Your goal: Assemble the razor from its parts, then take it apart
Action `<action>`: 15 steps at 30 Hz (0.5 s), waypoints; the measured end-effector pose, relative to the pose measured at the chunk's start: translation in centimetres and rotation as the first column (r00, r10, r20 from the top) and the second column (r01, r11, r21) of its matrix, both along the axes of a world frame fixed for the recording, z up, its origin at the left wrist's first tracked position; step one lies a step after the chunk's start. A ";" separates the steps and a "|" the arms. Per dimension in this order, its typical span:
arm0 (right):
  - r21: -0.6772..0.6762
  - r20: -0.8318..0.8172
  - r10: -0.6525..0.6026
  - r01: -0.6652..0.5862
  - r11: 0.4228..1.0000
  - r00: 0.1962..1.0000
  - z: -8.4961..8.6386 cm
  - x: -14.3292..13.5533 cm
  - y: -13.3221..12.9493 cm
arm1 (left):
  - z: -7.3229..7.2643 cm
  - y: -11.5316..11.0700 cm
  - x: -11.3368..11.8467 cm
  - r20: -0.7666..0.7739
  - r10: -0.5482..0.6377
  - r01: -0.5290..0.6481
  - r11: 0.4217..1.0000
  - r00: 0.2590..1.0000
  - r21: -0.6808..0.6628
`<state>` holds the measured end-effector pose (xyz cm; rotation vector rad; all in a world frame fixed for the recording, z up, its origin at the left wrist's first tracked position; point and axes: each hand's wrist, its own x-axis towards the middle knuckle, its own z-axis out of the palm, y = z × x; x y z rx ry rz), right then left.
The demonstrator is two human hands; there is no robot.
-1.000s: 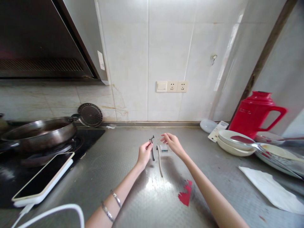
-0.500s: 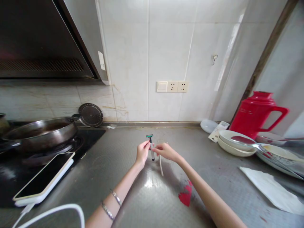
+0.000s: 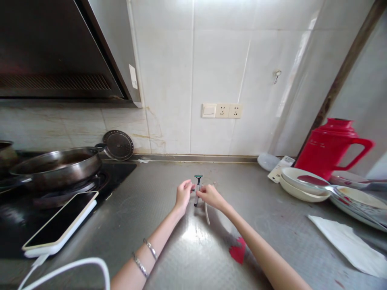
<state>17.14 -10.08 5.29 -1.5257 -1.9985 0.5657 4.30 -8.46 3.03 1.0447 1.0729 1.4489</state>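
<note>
Safety razor (image 3: 198, 177), green-faced head, dark-and-grey handle: held roughly upright, head uppermost, above the middle of the steel worktop (image 3: 163, 257), between the two hands.

Right hand (image 3: 212, 196): thumb and fingers pinching the razor's handle.

Left hand (image 3: 183, 196): just beside the razor, fingertips drawn close around a small dark piece; whether they grip it cannot be told.

Slender pale rod (image 3: 207, 215): on the worktop below the right hand, upper end hidden.

Torn red scrap (image 3: 238, 251): nearer the viewer, beside the right forearm.

White sheet (image 3: 344, 245): flat, at right, in front of stacked bowls (image 3: 304, 194) and a red thermos jug (image 3: 328, 147).

Smartphone (image 3: 62, 221): at left, cabled, near a steel pan (image 3: 69, 167).
</note>
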 end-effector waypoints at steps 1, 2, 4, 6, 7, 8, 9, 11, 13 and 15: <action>-0.039 0.012 -0.026 0.026 0.999 1.000 -0.2 0.2 0.2 | 0.0 0.1 -0.2 0.003 0.018 -0.018 1.000 1.000 -0.015; -0.078 0.024 -0.043 0.045 0.996 0.999 -0.4 0.4 0.4 | 0.0 0.2 -0.4 0.002 0.036 -0.036 0.999 0.999 -0.024; -0.141 0.039 -0.052 0.057 0.988 0.998 -0.8 0.8 0.7 | 0.0 0.4 -0.7 -0.005 0.063 -0.063 0.997 0.998 -0.033; -0.177 0.040 -0.047 0.053 0.983 0.998 -1.0 1.0 0.8 | 0.2 0.5 -0.9 -0.003 0.073 -0.073 0.997 0.997 -0.032; -0.190 0.037 -0.045 0.052 0.980 0.998 -1.1 1.0 0.8 | 0.2 0.5 -0.9 -0.002 0.073 -0.073 0.997 0.997 -0.031; -0.199 0.033 -0.046 0.052 0.979 0.998 -1.1 1.1 0.7 | 0.3 0.5 -0.9 0.000 0.074 -0.074 0.997 0.997 -0.029; -0.206 0.028 -0.045 0.050 0.977 0.999 -1.1 1.1 0.7 | 0.3 0.5 -0.9 0.001 0.076 -0.076 0.997 0.997 -0.028; -0.211 0.025 -0.039 0.044 0.977 0.999 -1.1 1.0 0.6 | 0.4 0.4 -0.9 0.002 0.078 -0.078 0.997 0.997 -0.025; -0.204 0.035 -0.045 0.051 0.978 0.998 -1.1 1.0 0.6 | 0.4 0.4 -0.8 0.003 0.080 -0.080 0.997 0.997 -0.024; -0.194 0.050 -0.051 0.060 0.979 0.997 -1.2 1.0 0.7 | 0.3 0.4 -0.9 0.003 0.078 -0.078 0.997 0.997 -0.019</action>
